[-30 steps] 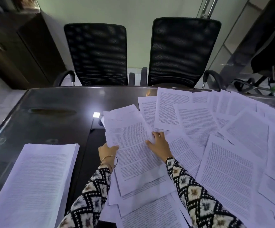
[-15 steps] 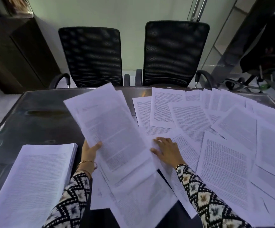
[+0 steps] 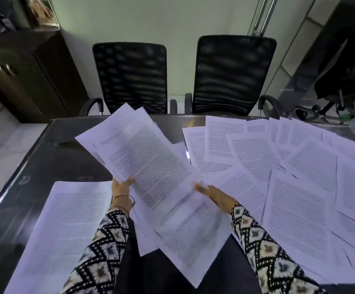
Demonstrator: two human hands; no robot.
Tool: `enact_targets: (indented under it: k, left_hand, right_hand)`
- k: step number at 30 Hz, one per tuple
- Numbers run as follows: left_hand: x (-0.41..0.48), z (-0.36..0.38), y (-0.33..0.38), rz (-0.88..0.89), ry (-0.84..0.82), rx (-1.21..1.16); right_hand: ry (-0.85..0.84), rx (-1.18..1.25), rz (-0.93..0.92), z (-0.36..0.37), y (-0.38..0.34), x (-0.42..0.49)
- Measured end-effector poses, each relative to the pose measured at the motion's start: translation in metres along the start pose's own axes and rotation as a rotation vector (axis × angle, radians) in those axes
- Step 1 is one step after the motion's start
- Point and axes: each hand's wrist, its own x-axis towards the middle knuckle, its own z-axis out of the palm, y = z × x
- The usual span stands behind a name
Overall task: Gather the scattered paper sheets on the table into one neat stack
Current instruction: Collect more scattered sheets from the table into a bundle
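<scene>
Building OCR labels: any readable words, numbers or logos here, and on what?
Nothing can be quoted.
On the held sheets: printed paragraphs, too blurred to read.
On the stack at left: print too faint and small.
On the scattered sheets at right: print too small.
On the chairs, cabinet: no labels visible.

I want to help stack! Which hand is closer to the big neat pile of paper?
Left. The left hand sits right beside the pile, gripping the lifted sheets; the right hand is farther right, across those sheets.
</scene>
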Motion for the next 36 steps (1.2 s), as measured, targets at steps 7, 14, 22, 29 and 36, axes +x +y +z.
enact_targets:
  k: [7, 14, 22, 29, 36]
  left_hand:
    - [0.013, 0.001, -0.012, -0.082, 0.02, 0.036]
    - [0.014, -0.02, -0.019, -0.125, -0.229, 0.197]
    - [-0.002, -0.035, -0.035, -0.39, -0.589, 0.143]
    - [-0.002, -0.039, -0.051, -0.346, -0.551, 0.187]
    - [-0.002, -0.037, -0.025, -0.323, -0.771, 0.162]
  right_hand:
    - [0.189, -0.16, 0.106, 0.006, 0.051, 0.0]
    - [0.575, 0.209, 0.096, -0.001, 0.058, -0.014]
    - [0.477, 0.137, 0.155, 0.016, 0.062, -0.005]
    - [0.6, -0.16, -0.112, 0.039, 0.027, 0.001]
    - [0.298, 0.26, -0.116, 0.026, 0.013, 0.019]
